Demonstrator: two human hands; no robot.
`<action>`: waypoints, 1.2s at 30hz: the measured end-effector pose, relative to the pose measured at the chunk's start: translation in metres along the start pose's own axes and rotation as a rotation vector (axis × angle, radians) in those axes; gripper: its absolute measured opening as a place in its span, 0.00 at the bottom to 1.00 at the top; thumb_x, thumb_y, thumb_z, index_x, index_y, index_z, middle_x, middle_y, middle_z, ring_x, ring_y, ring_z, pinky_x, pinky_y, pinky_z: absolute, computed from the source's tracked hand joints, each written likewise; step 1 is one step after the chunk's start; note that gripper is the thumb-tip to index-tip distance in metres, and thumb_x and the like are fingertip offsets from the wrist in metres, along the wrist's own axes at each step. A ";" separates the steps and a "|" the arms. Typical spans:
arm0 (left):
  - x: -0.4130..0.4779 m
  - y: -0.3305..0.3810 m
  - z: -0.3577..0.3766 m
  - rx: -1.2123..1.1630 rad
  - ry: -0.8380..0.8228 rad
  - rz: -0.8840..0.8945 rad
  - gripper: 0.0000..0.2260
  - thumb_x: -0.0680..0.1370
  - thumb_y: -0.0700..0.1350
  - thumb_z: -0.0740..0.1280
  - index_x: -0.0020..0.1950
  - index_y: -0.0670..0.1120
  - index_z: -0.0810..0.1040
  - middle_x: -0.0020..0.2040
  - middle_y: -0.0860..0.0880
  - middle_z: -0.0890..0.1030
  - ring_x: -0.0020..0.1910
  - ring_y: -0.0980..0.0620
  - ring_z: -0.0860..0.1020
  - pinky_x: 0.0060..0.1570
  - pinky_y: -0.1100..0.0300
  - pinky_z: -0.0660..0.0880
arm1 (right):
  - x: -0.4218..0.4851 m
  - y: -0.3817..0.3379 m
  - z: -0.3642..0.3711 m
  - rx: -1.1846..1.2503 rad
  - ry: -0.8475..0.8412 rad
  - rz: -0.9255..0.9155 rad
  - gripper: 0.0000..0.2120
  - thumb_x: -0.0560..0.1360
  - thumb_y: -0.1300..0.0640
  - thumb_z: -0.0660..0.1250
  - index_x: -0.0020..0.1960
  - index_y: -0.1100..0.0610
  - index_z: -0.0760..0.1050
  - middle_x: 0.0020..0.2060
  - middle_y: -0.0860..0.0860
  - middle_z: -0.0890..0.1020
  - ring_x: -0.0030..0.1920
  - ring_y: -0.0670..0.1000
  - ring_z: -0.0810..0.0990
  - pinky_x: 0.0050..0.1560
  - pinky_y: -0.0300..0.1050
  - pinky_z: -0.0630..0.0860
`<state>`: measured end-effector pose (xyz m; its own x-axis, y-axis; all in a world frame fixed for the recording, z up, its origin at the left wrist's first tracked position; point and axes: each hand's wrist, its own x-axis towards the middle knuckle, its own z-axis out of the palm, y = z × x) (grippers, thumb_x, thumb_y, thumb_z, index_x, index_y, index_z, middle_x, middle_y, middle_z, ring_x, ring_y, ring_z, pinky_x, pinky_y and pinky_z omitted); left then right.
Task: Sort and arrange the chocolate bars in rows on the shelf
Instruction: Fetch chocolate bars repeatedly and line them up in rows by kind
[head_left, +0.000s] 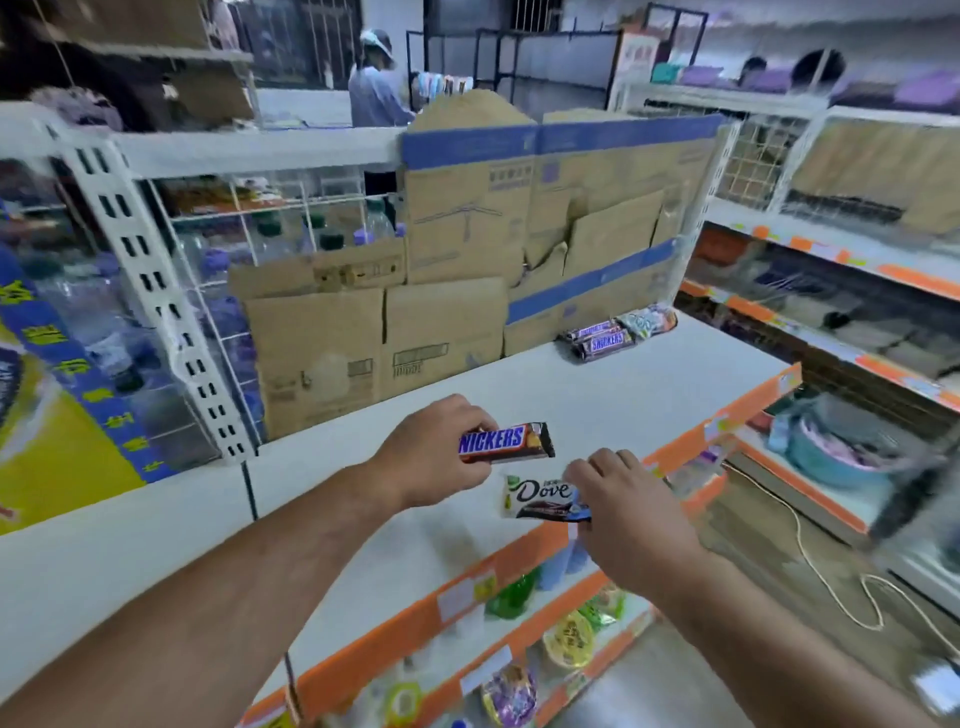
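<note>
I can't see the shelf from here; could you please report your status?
Left hand grips Snickers bar above the shelf. Right hand pinches Dove bar, near front edge. Snickers pile sits far back by the cardboard boxes.

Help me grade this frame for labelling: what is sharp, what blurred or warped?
Head view: the Snickers bar in the left hand and the Dove bar in the right hand read sharply; right-side shelves smear; the white upright leans, lens distortion.

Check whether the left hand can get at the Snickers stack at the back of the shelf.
Probably not to grasp it: the left hand grips a Snickers bar. The way looks free: only bare shelf lies before the Snickers stack.
</note>
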<state>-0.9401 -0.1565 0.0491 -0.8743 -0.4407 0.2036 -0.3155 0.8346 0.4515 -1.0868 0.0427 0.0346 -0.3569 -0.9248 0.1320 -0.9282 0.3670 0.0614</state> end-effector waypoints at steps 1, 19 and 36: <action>0.015 0.000 0.007 -0.005 0.001 0.009 0.16 0.70 0.51 0.71 0.57 0.55 0.78 0.49 0.55 0.75 0.47 0.56 0.74 0.50 0.55 0.74 | 0.008 0.011 0.003 -0.010 0.000 0.006 0.18 0.64 0.60 0.67 0.53 0.51 0.71 0.46 0.50 0.73 0.47 0.54 0.71 0.40 0.51 0.74; 0.265 0.020 0.105 -0.002 0.020 0.050 0.17 0.69 0.53 0.74 0.57 0.52 0.79 0.53 0.54 0.78 0.53 0.55 0.71 0.48 0.62 0.65 | 0.136 0.200 0.043 0.021 0.004 0.062 0.14 0.63 0.61 0.64 0.48 0.52 0.73 0.41 0.50 0.75 0.42 0.56 0.73 0.35 0.49 0.73; 0.360 0.066 0.194 0.293 0.136 -0.285 0.18 0.74 0.52 0.69 0.63 0.50 0.79 0.58 0.50 0.77 0.59 0.48 0.71 0.61 0.55 0.67 | 0.224 0.390 0.089 0.124 -0.066 -0.310 0.15 0.61 0.60 0.63 0.47 0.51 0.72 0.41 0.49 0.74 0.42 0.56 0.73 0.34 0.50 0.73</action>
<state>-1.3468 -0.1957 -0.0159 -0.6865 -0.6905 0.2280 -0.6462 0.7231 0.2441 -1.5384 -0.0300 0.0005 -0.0575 -0.9965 0.0610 -0.9979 0.0556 -0.0331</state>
